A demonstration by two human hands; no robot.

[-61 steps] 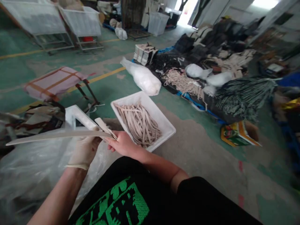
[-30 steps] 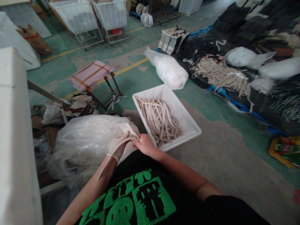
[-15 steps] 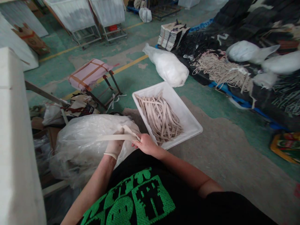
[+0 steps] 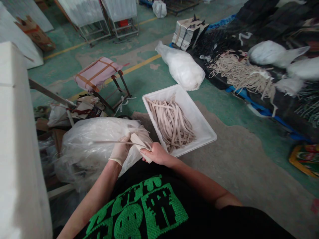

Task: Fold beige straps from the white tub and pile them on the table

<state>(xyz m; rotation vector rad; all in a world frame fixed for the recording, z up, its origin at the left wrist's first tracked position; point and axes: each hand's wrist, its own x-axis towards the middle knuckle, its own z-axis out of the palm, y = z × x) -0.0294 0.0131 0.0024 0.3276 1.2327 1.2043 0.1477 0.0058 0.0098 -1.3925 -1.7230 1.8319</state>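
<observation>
Gloved and bent inward, my left hand (image 4: 120,150) is closed on the upper end of a beige strap bundle (image 4: 141,146). My bare right hand (image 4: 157,154) pinches the bundle's lower right side. One thin strap end sticks out leftward past my left hand. Just beyond my right hand stands a white tub (image 4: 204,130) with a heap of loose beige straps (image 4: 171,122) along its left side. Under and behind my left hand bulges a clear plastic bag (image 4: 84,142), with beige straps showing at its right end.
A pink-covered stool (image 4: 98,73) stands ahead on the left. A stuffed white bag (image 4: 183,68) lies beyond the tub. Cords and bags cover blue pallets (image 4: 261,116) at the right. A white block-like surface (image 4: 20,142) rises at the near left.
The strap in my hands has turned from a flat band to a thicker bundle slanting down to the right. My left hand has shifted slightly left. The view has moved a little.
</observation>
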